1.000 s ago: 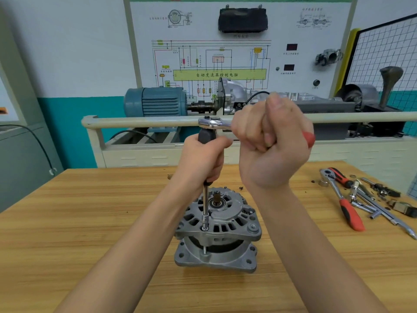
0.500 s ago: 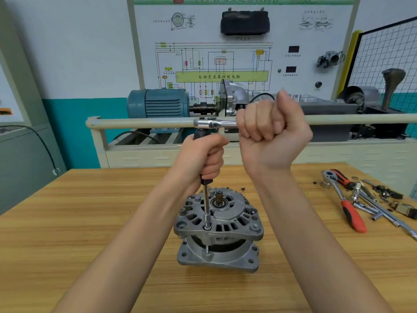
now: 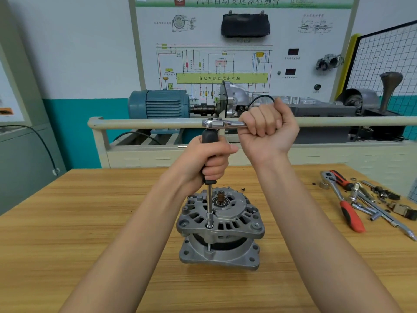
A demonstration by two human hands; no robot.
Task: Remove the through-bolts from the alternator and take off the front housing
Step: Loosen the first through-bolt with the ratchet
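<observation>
Now swung rightward since a second ago: right hand (image 3: 268,129) fisted on ratchet (image 3: 222,123); left hand (image 3: 206,160) gripping extension driver (image 3: 209,201), socket on near-left through-bolt (image 3: 209,226). Alternator (image 3: 220,229) upright, mid-counter (image 3: 90,222). Bolt seemingly backing out; housing not yet freed.

- alternator (image 3: 220,231) upright on wooden bench, shaft end up; grey cast aluminium
- front housing (image 3: 234,219) on top, vented, bearing at centre; dark gap between it and rear section
- through-bolt (image 3: 209,246) at front-left lug; shank visible across gap
</observation>
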